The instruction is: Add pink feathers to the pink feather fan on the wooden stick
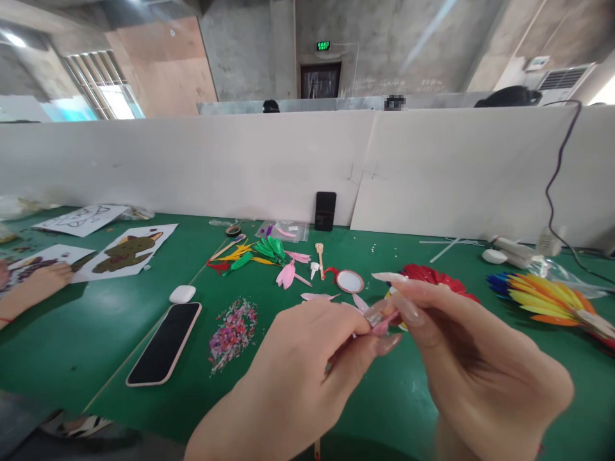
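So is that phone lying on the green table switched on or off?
Its screen is dark: the phone lies flat and face up on the green table, showing only black glass. Whether it is powered off or just asleep, I cannot tell.

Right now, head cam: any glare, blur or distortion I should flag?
Head view: window top left blown out; wide-angle bend curves the white partition; left hand and right hand loom large and slightly soft; phone and green table evenly lit, shadows soft.

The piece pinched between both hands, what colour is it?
Pink, like the loose petals on the table. The piece shows in the head view, mostly hidden by fingers.
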### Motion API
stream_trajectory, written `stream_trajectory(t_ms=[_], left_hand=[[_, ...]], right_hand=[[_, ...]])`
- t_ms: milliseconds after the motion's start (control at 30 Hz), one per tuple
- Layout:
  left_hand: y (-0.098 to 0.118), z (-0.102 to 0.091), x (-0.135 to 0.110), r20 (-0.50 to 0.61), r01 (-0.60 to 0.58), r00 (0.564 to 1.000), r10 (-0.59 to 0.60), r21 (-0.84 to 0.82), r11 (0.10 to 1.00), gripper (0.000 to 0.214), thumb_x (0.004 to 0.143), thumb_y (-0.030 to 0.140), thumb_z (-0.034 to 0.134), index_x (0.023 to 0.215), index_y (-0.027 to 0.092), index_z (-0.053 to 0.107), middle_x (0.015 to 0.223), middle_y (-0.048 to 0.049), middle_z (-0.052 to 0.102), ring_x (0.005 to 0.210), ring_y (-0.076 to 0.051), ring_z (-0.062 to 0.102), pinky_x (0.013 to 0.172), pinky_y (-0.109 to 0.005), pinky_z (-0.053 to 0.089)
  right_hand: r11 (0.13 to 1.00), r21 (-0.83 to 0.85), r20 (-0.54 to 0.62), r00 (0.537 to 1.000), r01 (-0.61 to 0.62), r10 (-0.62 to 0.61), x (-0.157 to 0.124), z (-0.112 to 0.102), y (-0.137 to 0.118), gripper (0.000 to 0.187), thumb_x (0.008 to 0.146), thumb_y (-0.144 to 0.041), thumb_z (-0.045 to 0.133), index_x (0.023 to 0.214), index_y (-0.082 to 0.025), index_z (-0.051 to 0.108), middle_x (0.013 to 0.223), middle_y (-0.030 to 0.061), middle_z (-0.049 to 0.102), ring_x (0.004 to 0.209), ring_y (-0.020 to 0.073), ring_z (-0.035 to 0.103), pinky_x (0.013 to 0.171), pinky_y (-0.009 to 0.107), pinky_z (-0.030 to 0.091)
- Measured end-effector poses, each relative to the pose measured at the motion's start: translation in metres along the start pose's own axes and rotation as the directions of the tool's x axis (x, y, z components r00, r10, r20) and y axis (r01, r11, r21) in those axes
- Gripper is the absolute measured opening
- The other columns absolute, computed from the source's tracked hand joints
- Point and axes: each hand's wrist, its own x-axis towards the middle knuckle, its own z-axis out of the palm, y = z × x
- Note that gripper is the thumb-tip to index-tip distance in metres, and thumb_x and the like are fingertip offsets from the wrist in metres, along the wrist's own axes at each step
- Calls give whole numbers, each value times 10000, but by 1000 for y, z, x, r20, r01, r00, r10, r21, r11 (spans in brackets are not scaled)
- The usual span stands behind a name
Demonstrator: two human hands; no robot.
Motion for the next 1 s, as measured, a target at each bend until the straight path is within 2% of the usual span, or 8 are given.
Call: stream_trajectory(t_ms=[167, 400, 567, 633, 700, 833, 1000], left_hand=[[-1, 0, 0, 3, 4, 1000, -4, -3, 1000, 228, 890, 239, 485, 670, 184, 494, 547, 49, 504, 506, -69, 423, 526, -197, 352], [0, 1, 0, 4, 10, 1000, -10, 3, 1000, 247, 899, 267, 465, 671, 182, 509, 554, 41, 509, 503, -74, 428, 501, -208, 331], [-2, 3, 1, -5, 1, 1000, 0, 30, 1000, 221, 901, 228, 456, 697, 181, 527, 599, 30, 554, 532, -78, 461, 517, -213, 338], [-3, 3, 1, -30, -16, 999, 18, 58, 998, 207, 896, 210, 460, 706, 182, 537, 616, 24, 569, 555, -85, 476, 536, -216, 351], [-4, 5, 2, -59, -35, 997, 41, 98, 995, 196, 891, 201, 469, 714, 184, 550, 619, 18, 573, 562, -94, 482, 539, -223, 356], [-4, 7, 2, -101, -94, 989, 113, 170, 981, 170, 880, 186, 487, 729, 181, 566, 627, 13, 583, 572, -98, 489, 529, -228, 357], [-4, 8, 4, -149, -170, 964, 221, 293, 941, 175, 860, 134, 504, 693, 164, 549, 566, 21, 546, 524, -92, 434, 491, -234, 321]], right_hand=[[1000, 6, -20, 1000, 19, -19, -2, 3, 1, 319, 814, -137, 620, 1072, -325, 645, 826, -18, 724, 632, 173, 683, 560, 305, 593], [996, -33, -27, 996, 85, -86, 1, 5, 1, 436, 828, -44, 544, 1143, -340, 608, 799, -39, 717, 635, 153, 683, 656, 305, 603], [1000, -18, 94, 995, -15, 17, 1, -5, 2, 412, 798, -109, 618, 1155, -315, 615, 875, -24, 716, 704, 154, 683, 693, 290, 598], [999, 8, 120, 992, -38, 36, 0, -7, 4, 418, 789, -115, 630, 1158, -310, 613, 891, -19, 715, 749, 166, 682, 751, 320, 590], [999, 19, 99, 995, -36, 34, -2, -7, 6, 417, 781, -100, 632, 1139, -315, 623, 895, -20, 715, 782, 174, 680, 788, 342, 578], [999, 29, 37, 998, -45, 44, -5, -2, 8, 410, 769, -88, 646, 1110, -315, 638, 903, -13, 712, 780, 181, 675, 731, 334, 583], [997, 65, 0, 999, -37, 37, -6, 3, 7, 414, 766, -63, 643, 1105, -302, 636, 918, -14, 711, 790, 179, 673, 756, 342, 585]])
